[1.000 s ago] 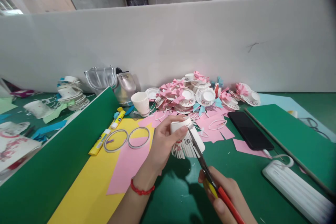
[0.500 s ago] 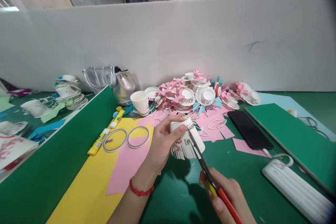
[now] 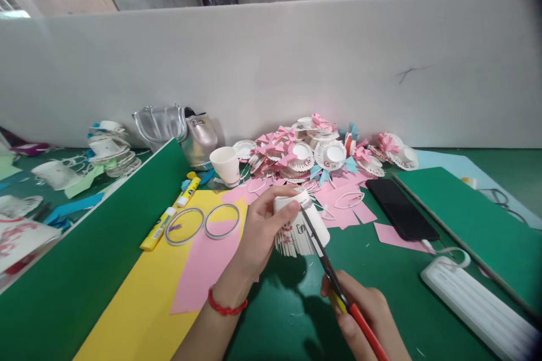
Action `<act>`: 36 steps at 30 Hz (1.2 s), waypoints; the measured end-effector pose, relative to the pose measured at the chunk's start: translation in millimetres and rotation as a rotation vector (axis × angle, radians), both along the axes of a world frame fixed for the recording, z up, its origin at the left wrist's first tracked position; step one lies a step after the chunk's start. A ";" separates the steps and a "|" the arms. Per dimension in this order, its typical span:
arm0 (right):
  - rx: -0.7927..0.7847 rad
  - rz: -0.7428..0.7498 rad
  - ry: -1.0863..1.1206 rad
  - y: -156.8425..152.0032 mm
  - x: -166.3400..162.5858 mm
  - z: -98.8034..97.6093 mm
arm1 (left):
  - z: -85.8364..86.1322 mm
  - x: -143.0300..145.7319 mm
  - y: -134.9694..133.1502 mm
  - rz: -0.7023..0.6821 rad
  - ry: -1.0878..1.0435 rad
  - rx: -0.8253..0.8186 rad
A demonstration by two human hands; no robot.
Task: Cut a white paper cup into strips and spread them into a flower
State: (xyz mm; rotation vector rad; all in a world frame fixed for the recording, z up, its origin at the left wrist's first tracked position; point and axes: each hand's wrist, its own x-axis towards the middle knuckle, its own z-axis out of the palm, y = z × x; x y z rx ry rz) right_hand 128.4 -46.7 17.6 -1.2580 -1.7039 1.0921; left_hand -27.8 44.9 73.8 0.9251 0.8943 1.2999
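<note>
Above the green counter (image 3: 271,321), the right hand's (image 3: 372,306) grip closes round the scissors (image 3: 320,254); the left hand's (image 3: 263,224) pinches the paper cup (image 3: 323,224). Slitting it into strips (image 3: 288,247) seems in hand; the next snip likely calls for steady holding.

My left hand (image 3: 265,220) grips the fringed cup (image 3: 299,232); my right hand (image 3: 368,306) holds scissors (image 3: 329,272) against it; left of this cup lie two tape rings (image 3: 221,237); right of it, a phone (image 3: 401,208).
</note>
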 end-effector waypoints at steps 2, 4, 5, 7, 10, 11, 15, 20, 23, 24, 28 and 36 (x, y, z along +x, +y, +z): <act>-0.010 0.004 0.006 0.2 -0.3 1.0 | -0.2 -0.1 0.1 -0.002 -0.002 0.000; -0.019 0.015 0.019 0.7 -1.4 2.1 | -0.9 -0.5 0.1 -0.014 0.004 0.008; -0.025 0.023 0.028 0.9 -1.9 2.9 | -1.4 -0.7 0.1 -0.022 0.010 0.016; -0.036 0.041 0.033 1.2 -2.7 5.3 | -2.7 -1.0 -0.1 -0.042 0.017 0.029; -0.004 0.042 0.008 1.2 -2.4 11.4 | -3.7 -1.0 -0.4 -0.047 0.029 0.038; 0.016 0.041 0.004 1.2 -1.9 13.5 | -3.5 -1.0 -0.3 -0.037 0.031 0.039; 0.013 0.078 0.016 1.2 -0.5 15.7 | 0.3 -3.2 2.1 0.069 -0.002 0.019; -0.125 0.126 0.095 1.4 -2.6 3.0 | 4.3 -9.7 6.6 0.133 -0.048 -0.002; -0.169 0.140 0.149 1.6 -4.0 -0.3 | 3.4 -10.6 7.0 0.074 -0.040 -0.004; -0.176 0.150 0.168 1.9 -4.2 0.1 | 2.7 -10.1 6.7 0.056 -0.034 -0.005; -0.176 0.187 0.214 3.7 -3.7 5.4 | 0.4 -7.1 4.7 0.014 -0.009 0.012; -0.194 0.238 0.199 8.8 -1.0 11.0 | -1.7 -6.5 4.9 0.002 -0.007 0.025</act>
